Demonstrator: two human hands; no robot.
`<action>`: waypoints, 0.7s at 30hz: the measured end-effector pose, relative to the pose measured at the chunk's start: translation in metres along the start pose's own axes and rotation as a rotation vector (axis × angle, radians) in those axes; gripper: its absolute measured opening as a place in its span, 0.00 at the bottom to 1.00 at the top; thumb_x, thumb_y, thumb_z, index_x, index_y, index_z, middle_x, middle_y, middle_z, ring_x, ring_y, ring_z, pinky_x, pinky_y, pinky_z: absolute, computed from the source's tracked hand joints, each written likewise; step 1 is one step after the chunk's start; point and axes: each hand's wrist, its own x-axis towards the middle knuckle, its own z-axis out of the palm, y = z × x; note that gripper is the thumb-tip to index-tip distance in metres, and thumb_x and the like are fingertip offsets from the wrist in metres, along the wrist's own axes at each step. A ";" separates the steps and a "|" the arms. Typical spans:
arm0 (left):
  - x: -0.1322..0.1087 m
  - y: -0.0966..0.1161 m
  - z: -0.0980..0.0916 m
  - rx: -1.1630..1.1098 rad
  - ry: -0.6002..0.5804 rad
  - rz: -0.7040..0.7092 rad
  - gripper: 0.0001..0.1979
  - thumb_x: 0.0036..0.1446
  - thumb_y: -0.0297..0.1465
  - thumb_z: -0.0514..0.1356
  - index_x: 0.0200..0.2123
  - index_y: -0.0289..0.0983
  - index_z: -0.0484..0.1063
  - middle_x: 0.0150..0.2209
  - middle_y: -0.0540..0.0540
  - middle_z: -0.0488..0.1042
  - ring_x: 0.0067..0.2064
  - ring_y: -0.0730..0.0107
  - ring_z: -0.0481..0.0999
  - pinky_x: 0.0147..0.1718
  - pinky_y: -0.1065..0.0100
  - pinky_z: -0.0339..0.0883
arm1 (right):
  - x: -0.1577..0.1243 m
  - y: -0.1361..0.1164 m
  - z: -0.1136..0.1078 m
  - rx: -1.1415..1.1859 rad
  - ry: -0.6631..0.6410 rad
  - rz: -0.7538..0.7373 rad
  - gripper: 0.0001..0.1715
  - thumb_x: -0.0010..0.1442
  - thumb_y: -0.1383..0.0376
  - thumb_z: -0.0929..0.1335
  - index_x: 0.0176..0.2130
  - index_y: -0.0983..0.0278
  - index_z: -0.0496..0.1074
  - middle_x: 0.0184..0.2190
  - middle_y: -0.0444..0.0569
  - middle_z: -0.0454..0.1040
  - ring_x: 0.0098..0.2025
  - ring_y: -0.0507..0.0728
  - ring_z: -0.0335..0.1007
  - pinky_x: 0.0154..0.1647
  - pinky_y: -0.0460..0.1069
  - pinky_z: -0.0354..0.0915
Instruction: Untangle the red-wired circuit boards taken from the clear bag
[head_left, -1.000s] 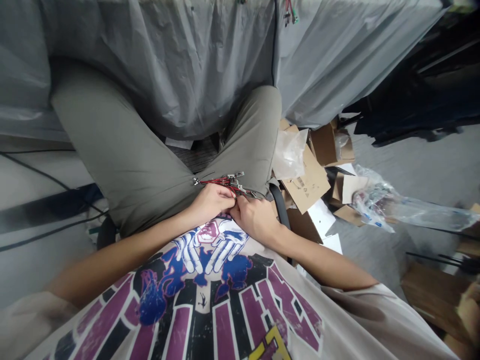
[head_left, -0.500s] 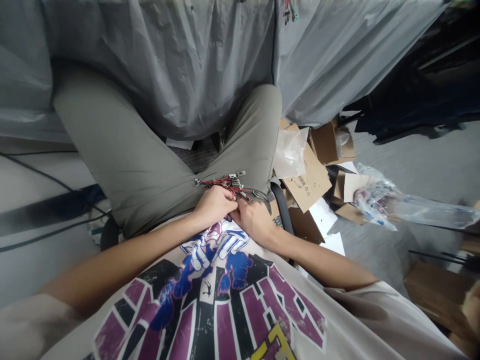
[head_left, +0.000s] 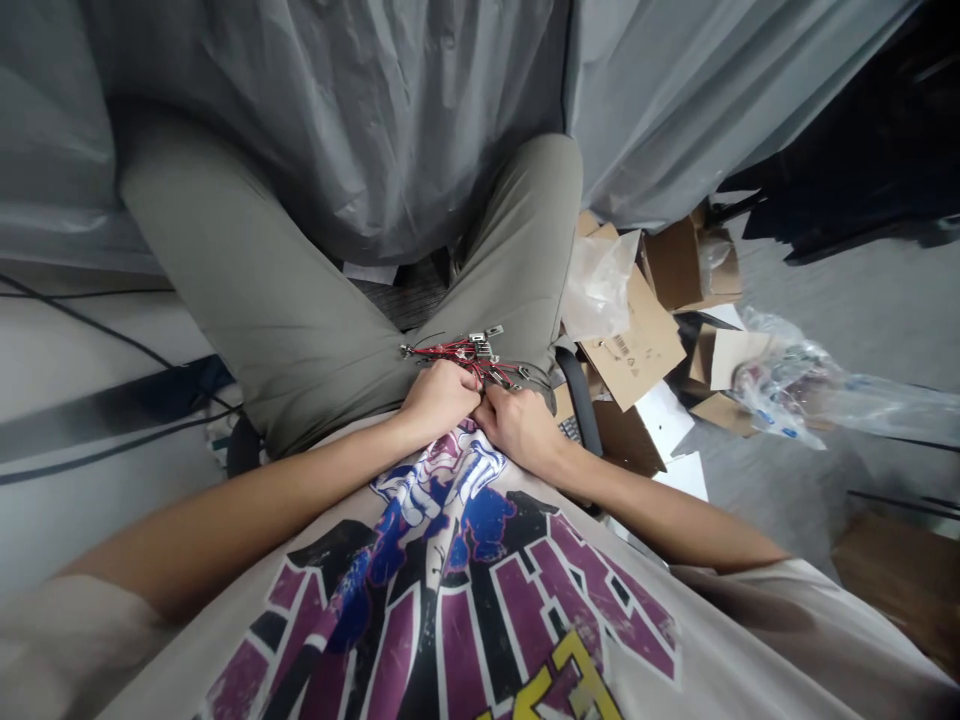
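A bundle of thin red and black wires [head_left: 442, 350] with small metal-looking end pieces [head_left: 481, 346] lies across my lap. Just below it, my left hand [head_left: 444, 396] is closed, its fingertips pinched where some of the wires run in. My right hand [head_left: 516, 420] is also closed, thumb and forefinger pressed together beside the left fingertips. Whatever sits between the right fingers is hidden. Both hands rest close to the hem of the printed shirt [head_left: 480, 590], over the grey-green trousers [head_left: 225, 270].
Grey sheeting [head_left: 337, 120] hangs in front of my knees. A black chair armrest [head_left: 580, 400] is at my right. Beyond it lie cardboard pieces [head_left: 637, 345], an open box [head_left: 686, 265] and clear plastic wrap [head_left: 787, 385]. Black cables [head_left: 112, 325] run at the left.
The view has shifted a little, so the lap and boxes sit further right. Both hands remain pinched together below the wires. A hand at the far right edge is no longer in view.
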 end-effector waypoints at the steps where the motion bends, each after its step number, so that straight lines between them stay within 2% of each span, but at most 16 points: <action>1: 0.000 0.000 -0.001 -0.007 -0.006 0.015 0.08 0.47 0.27 0.62 0.24 0.39 0.82 0.19 0.50 0.74 0.29 0.64 0.75 0.29 0.68 0.58 | -0.001 0.000 -0.001 -0.002 0.004 -0.009 0.18 0.76 0.62 0.62 0.44 0.69 0.78 0.36 0.60 0.85 0.35 0.64 0.81 0.34 0.53 0.56; 5: -0.004 0.000 -0.007 -0.046 -0.025 0.095 0.10 0.51 0.27 0.61 0.26 0.40 0.83 0.22 0.49 0.78 0.29 0.64 0.77 0.30 0.69 0.64 | -0.006 0.004 -0.017 -0.026 -0.002 -0.084 0.21 0.76 0.62 0.62 0.40 0.68 0.79 0.34 0.58 0.84 0.31 0.59 0.77 0.33 0.53 0.51; 8: -0.012 0.004 -0.012 -0.064 -0.029 0.151 0.10 0.54 0.27 0.61 0.26 0.40 0.82 0.23 0.49 0.79 0.29 0.64 0.78 0.31 0.70 0.66 | -0.007 0.008 -0.043 -0.059 -0.017 -0.128 0.24 0.75 0.58 0.63 0.32 0.65 0.78 0.29 0.54 0.81 0.27 0.57 0.72 0.32 0.53 0.48; 11: -0.023 0.008 -0.015 -0.069 -0.009 0.189 0.08 0.54 0.26 0.62 0.26 0.39 0.81 0.25 0.48 0.81 0.31 0.64 0.80 0.33 0.70 0.68 | 0.000 0.012 -0.073 -0.101 0.021 -0.119 0.26 0.76 0.56 0.63 0.30 0.63 0.78 0.26 0.51 0.78 0.26 0.55 0.68 0.32 0.53 0.44; 14: -0.032 0.005 -0.016 -0.083 0.013 0.223 0.09 0.56 0.25 0.62 0.31 0.39 0.84 0.33 0.44 0.86 0.36 0.63 0.85 0.36 0.70 0.73 | 0.017 0.018 -0.095 -0.126 0.097 -0.068 0.23 0.75 0.58 0.63 0.33 0.62 0.79 0.27 0.50 0.78 0.27 0.56 0.68 0.32 0.53 0.44; 16: -0.036 -0.001 -0.017 -0.104 0.024 0.245 0.14 0.60 0.24 0.59 0.39 0.39 0.85 0.40 0.43 0.88 0.38 0.62 0.87 0.38 0.69 0.77 | 0.032 0.025 -0.100 -0.092 0.154 -0.077 0.18 0.75 0.61 0.64 0.40 0.61 0.82 0.32 0.50 0.81 0.31 0.57 0.71 0.33 0.52 0.48; 19: -0.038 -0.012 -0.020 -0.145 0.068 0.286 0.22 0.61 0.21 0.52 0.49 0.37 0.84 0.47 0.42 0.87 0.42 0.64 0.88 0.40 0.68 0.83 | 0.054 0.033 -0.094 -0.041 0.216 -0.236 0.17 0.74 0.66 0.64 0.54 0.63 0.81 0.44 0.53 0.81 0.42 0.59 0.74 0.42 0.51 0.60; 21: -0.038 -0.017 -0.024 -0.160 0.121 0.327 0.26 0.58 0.19 0.50 0.51 0.35 0.83 0.53 0.40 0.85 0.46 0.65 0.87 0.44 0.66 0.85 | 0.065 0.035 -0.085 -0.078 0.215 -0.361 0.17 0.74 0.65 0.65 0.56 0.66 0.80 0.48 0.56 0.78 0.47 0.61 0.72 0.52 0.52 0.62</action>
